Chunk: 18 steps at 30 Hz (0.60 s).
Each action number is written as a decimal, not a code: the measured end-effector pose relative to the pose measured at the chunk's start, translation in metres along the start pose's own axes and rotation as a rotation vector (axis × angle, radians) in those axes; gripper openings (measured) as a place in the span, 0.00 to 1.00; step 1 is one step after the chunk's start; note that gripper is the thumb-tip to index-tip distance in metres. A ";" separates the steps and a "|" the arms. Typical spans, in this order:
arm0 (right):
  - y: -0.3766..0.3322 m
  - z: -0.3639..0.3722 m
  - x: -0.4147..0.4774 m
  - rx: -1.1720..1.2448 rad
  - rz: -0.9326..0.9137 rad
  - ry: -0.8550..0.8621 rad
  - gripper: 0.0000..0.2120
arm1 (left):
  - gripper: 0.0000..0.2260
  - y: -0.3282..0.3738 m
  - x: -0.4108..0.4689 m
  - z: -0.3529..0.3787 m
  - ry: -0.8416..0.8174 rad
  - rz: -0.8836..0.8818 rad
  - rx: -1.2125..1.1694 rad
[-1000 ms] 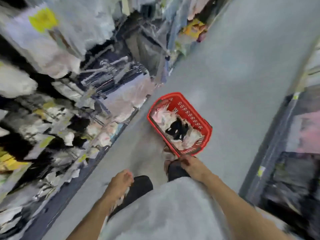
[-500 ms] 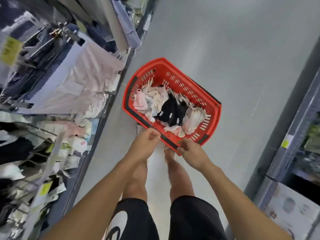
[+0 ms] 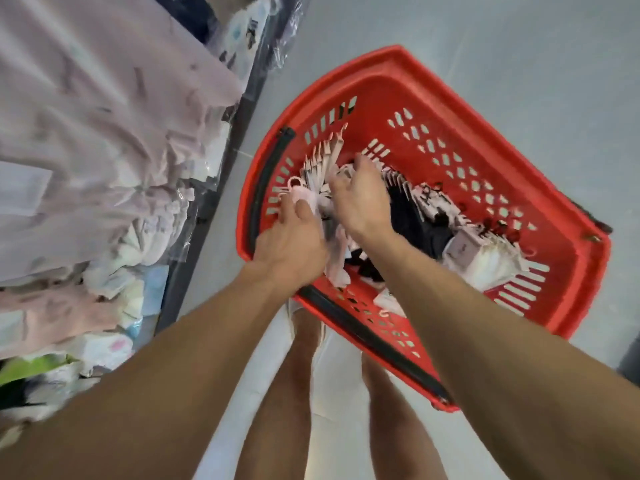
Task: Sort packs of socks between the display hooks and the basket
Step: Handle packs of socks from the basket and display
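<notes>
Down inside red basket [image 3: 408,81]: left hand [image 3: 294,240] grip pinching pink sock pack [image 3: 304,199], right hand [image 3: 360,199] grip spread over packs. Tangled hangers could drag neighbours out.

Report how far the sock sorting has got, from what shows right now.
Done: nothing can be confirmed; no pack is visibly on its way to a hook. In hand: both hands are in the red basket, the left hand pinching a pink pack, the right hand spread over the white packs. Left: the basket holds plenty, including black packs and a white bundle. The display on the left is blurred.
</notes>
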State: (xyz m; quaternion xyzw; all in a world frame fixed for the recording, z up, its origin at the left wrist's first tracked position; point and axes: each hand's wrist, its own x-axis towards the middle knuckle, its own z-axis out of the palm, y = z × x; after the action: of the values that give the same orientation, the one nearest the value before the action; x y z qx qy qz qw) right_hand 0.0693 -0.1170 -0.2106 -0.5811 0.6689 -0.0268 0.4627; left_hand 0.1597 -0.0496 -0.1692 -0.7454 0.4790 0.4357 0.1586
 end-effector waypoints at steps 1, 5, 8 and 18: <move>-0.002 0.010 0.013 0.004 0.019 0.000 0.14 | 0.30 0.001 0.001 0.007 -0.028 0.016 0.025; -0.006 0.045 0.038 0.022 0.135 -0.075 0.31 | 0.20 0.008 -0.008 0.026 -0.059 0.226 0.128; -0.007 0.062 0.042 -0.058 0.161 -0.075 0.37 | 0.18 0.010 -0.016 0.028 -0.100 0.335 0.220; -0.001 0.044 0.064 -0.023 0.246 -0.092 0.27 | 0.12 0.001 -0.015 0.015 -0.062 0.346 -0.109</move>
State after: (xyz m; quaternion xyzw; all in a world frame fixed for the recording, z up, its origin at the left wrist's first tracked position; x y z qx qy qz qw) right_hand 0.1049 -0.1465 -0.2728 -0.5004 0.7135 0.0647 0.4862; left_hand 0.1488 -0.0318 -0.1656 -0.6456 0.5705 0.5046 0.0553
